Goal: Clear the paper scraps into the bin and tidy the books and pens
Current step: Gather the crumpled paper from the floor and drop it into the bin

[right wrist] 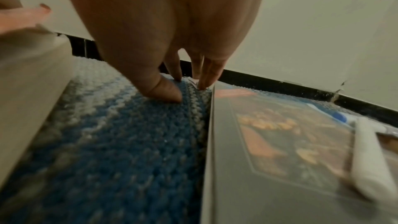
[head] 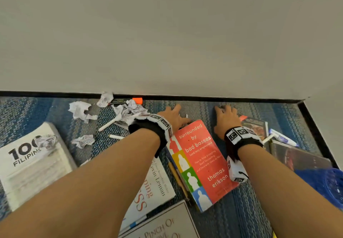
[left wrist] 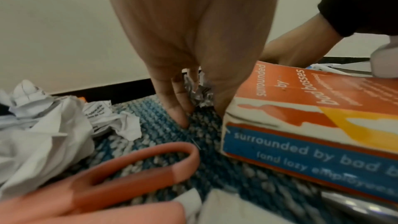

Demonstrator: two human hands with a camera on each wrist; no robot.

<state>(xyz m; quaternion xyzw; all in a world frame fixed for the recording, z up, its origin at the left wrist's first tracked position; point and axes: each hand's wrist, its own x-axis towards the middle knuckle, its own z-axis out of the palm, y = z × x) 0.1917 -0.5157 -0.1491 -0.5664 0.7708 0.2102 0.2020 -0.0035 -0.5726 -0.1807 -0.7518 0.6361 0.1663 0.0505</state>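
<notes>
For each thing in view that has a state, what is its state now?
red book: closed, flat on carpet
left hand: fingers around a crumpled scrap
right hand: fingertips down on carpet, holding nothing
paper scraps: crumpled, on carpet
blue bin: contents hidden
white pen: lying loose

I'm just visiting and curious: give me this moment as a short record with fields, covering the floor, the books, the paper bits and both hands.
surface: blue woven carpet beside a wall
book between hands: red paperback, lying flat
paper scraps: crumpled pieces scattered left, near the wall
left hand: fingers down on carpet, a scrap between them
right hand: fingers touching carpet beside a dark book
bin: blue bin at right edge
</notes>
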